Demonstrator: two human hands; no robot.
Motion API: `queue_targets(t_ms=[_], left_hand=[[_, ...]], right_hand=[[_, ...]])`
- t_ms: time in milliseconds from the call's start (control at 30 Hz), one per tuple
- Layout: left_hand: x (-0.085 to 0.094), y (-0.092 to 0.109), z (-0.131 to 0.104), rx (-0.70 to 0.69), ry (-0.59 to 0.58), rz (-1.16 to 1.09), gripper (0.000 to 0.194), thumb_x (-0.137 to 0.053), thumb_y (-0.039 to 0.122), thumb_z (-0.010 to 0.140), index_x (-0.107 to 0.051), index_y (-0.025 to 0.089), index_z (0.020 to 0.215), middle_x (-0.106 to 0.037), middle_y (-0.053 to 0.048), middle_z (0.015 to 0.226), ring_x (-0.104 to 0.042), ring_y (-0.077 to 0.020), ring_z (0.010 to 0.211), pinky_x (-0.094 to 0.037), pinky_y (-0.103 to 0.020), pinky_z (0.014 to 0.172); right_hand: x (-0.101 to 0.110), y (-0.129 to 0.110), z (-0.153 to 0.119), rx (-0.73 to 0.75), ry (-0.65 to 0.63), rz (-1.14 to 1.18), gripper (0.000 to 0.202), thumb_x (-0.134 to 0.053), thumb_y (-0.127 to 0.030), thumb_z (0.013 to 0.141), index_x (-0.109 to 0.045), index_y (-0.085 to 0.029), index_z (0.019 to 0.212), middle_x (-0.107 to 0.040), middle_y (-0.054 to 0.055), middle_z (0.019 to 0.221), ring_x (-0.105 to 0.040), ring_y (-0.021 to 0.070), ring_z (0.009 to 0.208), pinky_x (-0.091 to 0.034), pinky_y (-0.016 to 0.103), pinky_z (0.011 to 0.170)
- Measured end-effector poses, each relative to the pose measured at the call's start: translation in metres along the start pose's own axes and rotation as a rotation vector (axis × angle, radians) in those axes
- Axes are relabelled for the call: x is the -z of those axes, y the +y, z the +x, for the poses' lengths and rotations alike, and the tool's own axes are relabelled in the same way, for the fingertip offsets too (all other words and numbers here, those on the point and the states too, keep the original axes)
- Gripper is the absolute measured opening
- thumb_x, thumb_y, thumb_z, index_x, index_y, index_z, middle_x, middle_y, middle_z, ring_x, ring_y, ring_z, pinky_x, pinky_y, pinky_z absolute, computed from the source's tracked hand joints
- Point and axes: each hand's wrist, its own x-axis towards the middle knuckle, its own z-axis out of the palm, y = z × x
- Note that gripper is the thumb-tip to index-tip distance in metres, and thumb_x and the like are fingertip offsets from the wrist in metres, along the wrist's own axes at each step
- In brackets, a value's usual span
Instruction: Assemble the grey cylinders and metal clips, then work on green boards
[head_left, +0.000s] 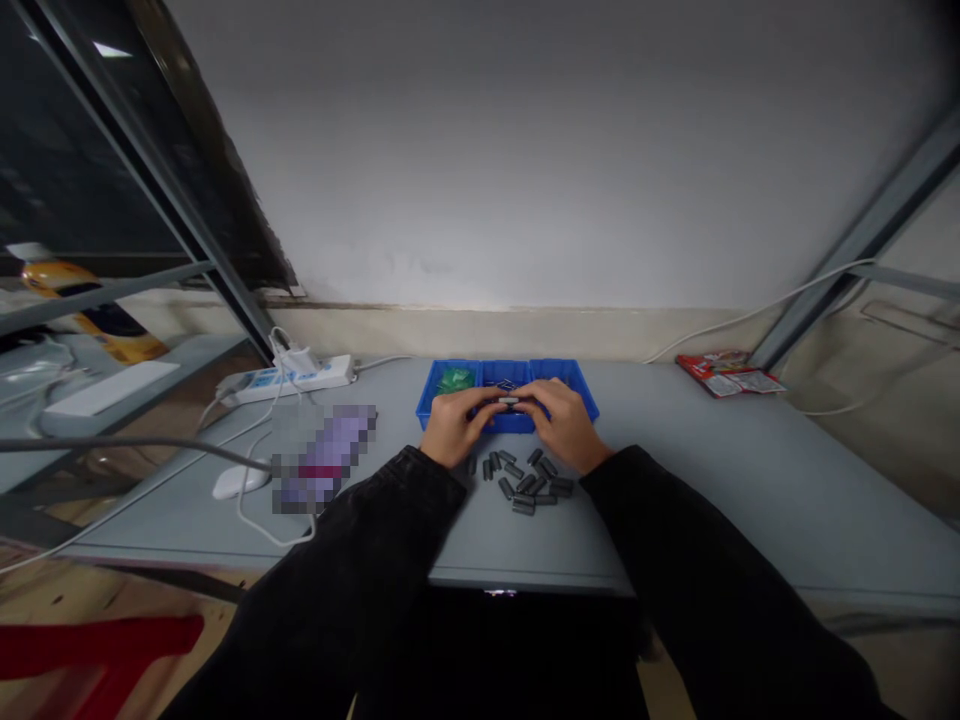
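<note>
My left hand [455,425] and my right hand [559,420] meet over the front of a blue three-part bin [423,411]. Between their fingertips is a small pale grey cylindrical piece [508,401], pinched from both ends. Green pieces [455,379] fill the bin's left compartment. Small dark and shiny metal pieces [504,384] lie in the middle one, while my right hand hides much of the right compartment. On the table just below my hands are several loose dark grey cylinders [523,505]; their exact kind is too small to tell.
Left of my arm lie a purple, pixelated object [337,450], a white rounded case [238,481] and loose white cables. A power strip [322,373] stands behind them. A red packet [727,373] lies at the back right. Metal frame posts rise on both sides of the table [690,520].
</note>
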Motion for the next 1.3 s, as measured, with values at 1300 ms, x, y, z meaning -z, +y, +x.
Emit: queue_targets(t_ms=[1300], left_hand=[[-0.0039,0.0053,0.0000,0.049,0.019,-0.056,0.021,-0.067,0.032,0.094,-0.075,0.016,0.105,-0.079,-0.007,0.092,-0.072,-0.0140,0.066,-0.060,-0.027,0.066]], right_hand=[[-0.0045,0.0006,-0.0010,-0.094,-0.075,-0.117,0.018,-0.041,-0.028,0.105,-0.057,-0.023,0.100,-0.071,0.007,0.093,-0.060,0.0249,0.085,-0.042,0.041,0.084]])
